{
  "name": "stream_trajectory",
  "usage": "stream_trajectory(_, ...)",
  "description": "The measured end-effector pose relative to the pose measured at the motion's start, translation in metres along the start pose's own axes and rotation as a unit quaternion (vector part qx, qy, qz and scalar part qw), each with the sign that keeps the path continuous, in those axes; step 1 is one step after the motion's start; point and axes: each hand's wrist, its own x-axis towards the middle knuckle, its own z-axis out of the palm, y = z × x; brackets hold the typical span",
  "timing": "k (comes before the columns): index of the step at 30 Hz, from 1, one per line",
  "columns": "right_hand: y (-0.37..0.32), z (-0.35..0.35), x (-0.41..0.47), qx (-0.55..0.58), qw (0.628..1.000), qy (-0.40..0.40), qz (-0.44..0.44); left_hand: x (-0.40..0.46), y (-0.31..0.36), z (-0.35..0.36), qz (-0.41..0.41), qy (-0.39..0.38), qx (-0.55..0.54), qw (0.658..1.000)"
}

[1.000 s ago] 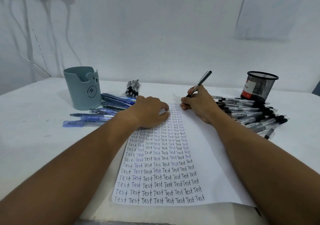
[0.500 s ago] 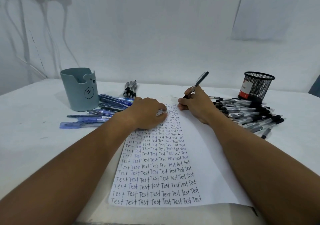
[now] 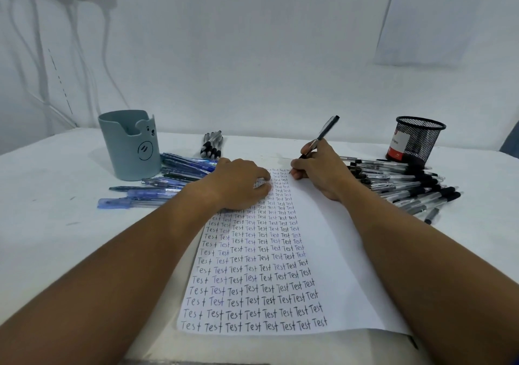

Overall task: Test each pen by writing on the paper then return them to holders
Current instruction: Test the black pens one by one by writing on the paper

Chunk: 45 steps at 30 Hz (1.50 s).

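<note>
Nothing much has moved: both hands stay at the top of the paper (image 3: 323, 252), writing.

Rows of "Test" fill the paper. Left hand (image 3: 238, 186) lies flat and spread, pressing it down. Right hand (image 3: 320, 172) pinches a pen (image 3: 323, 134) low by its tip; the pen looks light, stiff and smooth. Blue pens (image 3: 157, 193) and black pens (image 3: 407, 185) lie loose on the table. I cannot see inside the grey cup (image 3: 129, 145) or mesh cup (image 3: 418, 140).

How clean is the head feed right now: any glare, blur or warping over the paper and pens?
Head view: soft even light, no glare on the paper; wide-angle warping bows the table edge; near rows of "Test" read sharp, far rows by the right hand are too small to read; the black pen pile shows mild smearing.
</note>
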Motion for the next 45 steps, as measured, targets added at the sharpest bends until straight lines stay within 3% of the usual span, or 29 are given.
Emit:
stream_trajectory(13, 0.0000, -0.0004, 0.0005, -0.013, 1.000, 0.004, -0.006, -0.0005, 0.0002, 0.0001, 0.004, 0.001, -0.002, 1.000)
stream_trajectory(20, -0.0006, -0.0039, -0.0001, 0.054, 0.998, 0.025, 0.009, 0.0000, 0.0002, -0.0007, 0.004, 0.002, 0.002, 1.000)
stream_trajectory(32, -0.0011, -0.0008, -0.0012, -0.019, 1.000, 0.014, 0.003, -0.0010, 0.0009, -0.0003, 0.003, 0.001, -0.001, 1.000)
stream_trajectory(37, -0.0023, -0.0014, -0.0010, 0.030, 0.999, 0.020, 0.016, 0.0002, -0.0008, -0.0001, 0.005, 0.001, -0.001, 1.000)
stream_trajectory(41, -0.0039, 0.0015, -0.0036, -0.005, 1.000, 0.017, 0.008, 0.0001, -0.0012, 0.0000, 0.003, 0.004, -0.003, 1.000)
stream_trajectory(45, -0.0058, -0.0022, -0.0041, 0.084, 0.995, 0.047, 0.023, 0.0000, 0.0001, -0.0003, 0.005, 0.000, 0.004, 1.000)
